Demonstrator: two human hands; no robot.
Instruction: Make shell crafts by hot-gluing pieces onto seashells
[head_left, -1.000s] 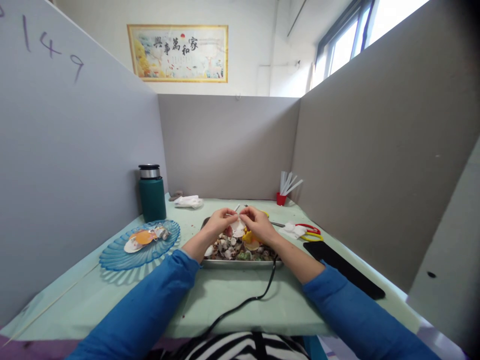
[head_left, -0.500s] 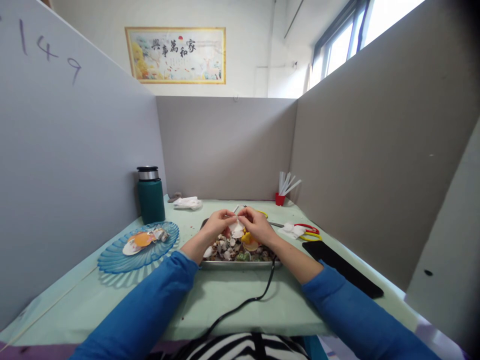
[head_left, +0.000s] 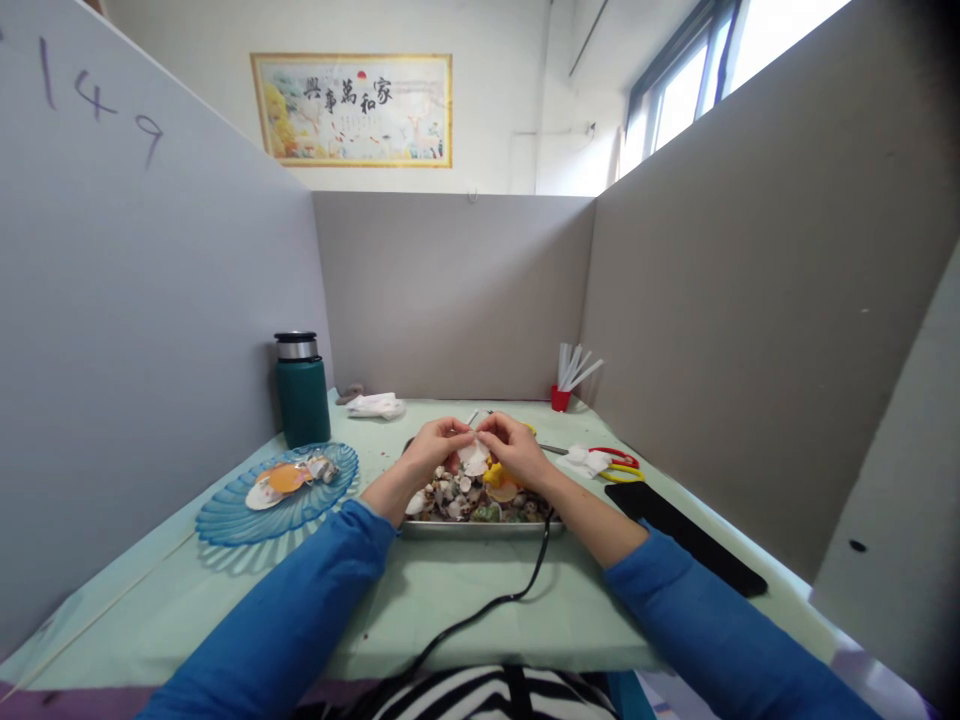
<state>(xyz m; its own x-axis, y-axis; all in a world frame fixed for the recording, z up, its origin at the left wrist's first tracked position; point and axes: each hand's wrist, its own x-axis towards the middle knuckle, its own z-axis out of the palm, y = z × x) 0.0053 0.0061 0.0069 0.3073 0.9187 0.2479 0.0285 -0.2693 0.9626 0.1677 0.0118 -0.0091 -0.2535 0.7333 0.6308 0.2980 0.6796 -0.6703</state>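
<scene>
Above a metal tray point(head_left: 480, 530) full of small shells, both my hands meet at the fingertips. A white scallop shell point(head_left: 474, 460) hangs between them, its top edge pinched by thumbs and fingers. My left hand point(head_left: 435, 447) is closed on its left side, and my right hand point(head_left: 511, 450) is closed on its right side. Whatever small piece the fingertips cover at the shell's top is hidden. Under my right hand lies a yellow and orange shell piece point(head_left: 501, 485) among the mixed shells point(head_left: 456, 498).
On the left are a blue shell-shaped plate point(head_left: 225, 525) with shell pieces and a green bottle point(head_left: 303, 400). A red cup point(head_left: 560, 399) of white sticks stands at the back. Scissors point(head_left: 622, 468) and a black slab point(head_left: 686, 540) lie right. A black cord point(head_left: 480, 603) crosses the front.
My hands stay almost in place, with only a slight shift of the right fingers at the top of the scallop shell.
</scene>
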